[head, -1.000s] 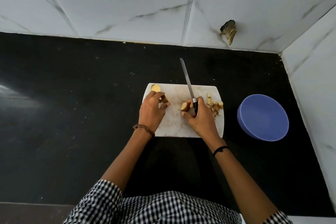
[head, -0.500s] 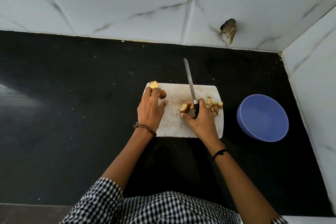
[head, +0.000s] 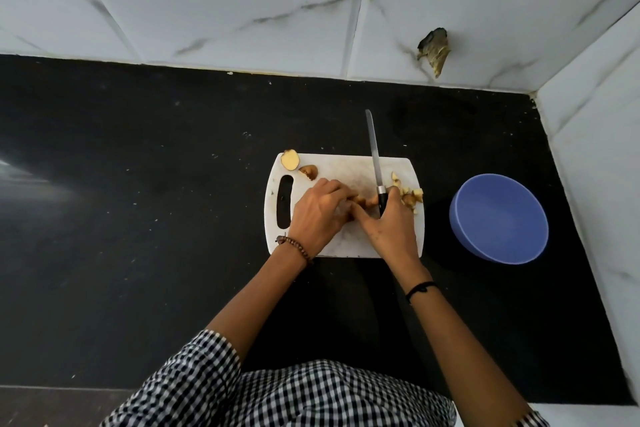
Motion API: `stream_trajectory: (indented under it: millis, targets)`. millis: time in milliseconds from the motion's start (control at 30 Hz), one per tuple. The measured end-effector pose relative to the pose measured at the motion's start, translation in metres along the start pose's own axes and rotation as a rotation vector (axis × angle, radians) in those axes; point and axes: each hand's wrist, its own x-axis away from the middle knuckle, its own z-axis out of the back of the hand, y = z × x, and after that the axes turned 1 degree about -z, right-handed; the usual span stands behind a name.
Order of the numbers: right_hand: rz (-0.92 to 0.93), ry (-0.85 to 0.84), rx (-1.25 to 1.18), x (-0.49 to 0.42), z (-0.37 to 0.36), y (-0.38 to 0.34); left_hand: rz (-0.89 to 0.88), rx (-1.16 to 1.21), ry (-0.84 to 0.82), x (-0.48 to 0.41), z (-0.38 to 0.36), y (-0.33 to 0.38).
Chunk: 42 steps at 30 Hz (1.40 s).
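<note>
A small ginger piece (head: 369, 201) is lying near the middle of a white board (head: 346, 166). Its long axis is running left to right, and two hands are meeting over it. The left hand (head: 320, 215) is resting on it from the left, with fingers curled down and pinching its left end. The fingertips themselves are hidden. The right hand (head: 393, 225) is touching it from the right, thumb stretching leftward along the ginger's near side. Its other fingers are wrapping the black handle of a knife (head: 375, 163).

The blade is pointing straight away from the person, crossing the ginger's axis. Its tip is reaching past the board's far edge, over the black counter (head: 138, 218). Both hands are equally near. The blade is sitting at the ginger's right end, so any cut is likely calling for only a small shift.

Peelings (head: 410, 198) are lying just beside the right hand's knuckles, crowding that side. Two cut pieces (head: 290, 160) are sitting at the far left corner, well apart. Bare board is showing beyond the hands and along the near edge. A blue bowl (head: 498, 218) is standing on the counter near the board's right edge, not touching it.
</note>
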Motion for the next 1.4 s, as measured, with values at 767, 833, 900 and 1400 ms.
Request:
stream_trajectory:
  millis: [767,833,900,1400]
  targets:
    - [-0.013,0.006,-0.066,0.031,0.008,0.009,0.131,0.057,0.034,-0.005,-0.012,-0.006]
    - [0.012,0.004,-0.045,0.036,0.007,0.010,0.133,0.072,0.035,-0.006,-0.011,-0.005]
    - [0.044,0.002,-0.019,0.040,0.006,0.010,0.145,0.101,0.044,-0.005,-0.012,-0.003]
    - [0.057,-0.031,0.102,0.057,-0.002,0.004,0.295,0.227,-0.051,-0.019,-0.009,-0.002]
